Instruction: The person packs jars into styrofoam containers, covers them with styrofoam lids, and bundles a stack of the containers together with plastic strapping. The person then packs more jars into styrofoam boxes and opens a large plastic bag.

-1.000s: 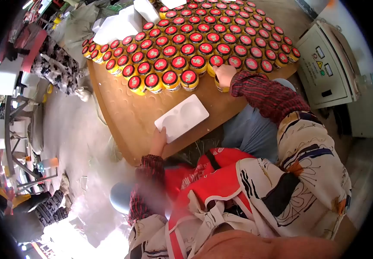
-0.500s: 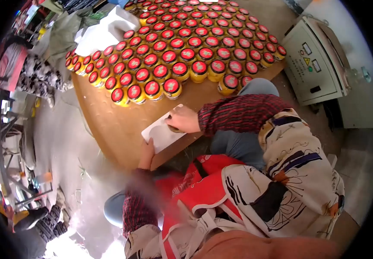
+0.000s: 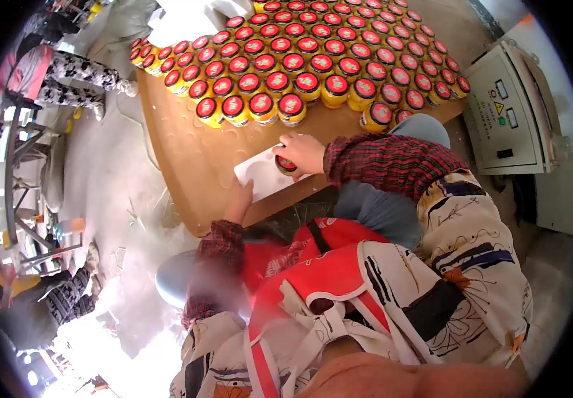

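Observation:
A white foam tray (image 3: 254, 168) with round hollows lies at the near edge of the brown table. My left hand (image 3: 238, 201) grips its near left corner. Over the tray's right part, my right hand (image 3: 305, 152) is closed around a jar (image 3: 286, 166) with a red lid and dark rim. The lid faces up toward me. Whether this jar is seated in a hollow or held just above it, I cannot tell. Rows of yellow jars with red lids (image 3: 291, 108) stand just beyond the tray.
White foam pieces (image 3: 184, 25) lie at the table's far left. A grey electrical cabinet (image 3: 504, 109) stands to the right. Another person's patterned trouser legs (image 3: 81, 83) show on the left, near a metal frame. The brown tabletop (image 3: 187, 142) has a raised rim.
My view has shifted, so the table sits higher and farther right. The red lid under my right hand now shows, while before it was mostly covered. My left hand stays on the tray.

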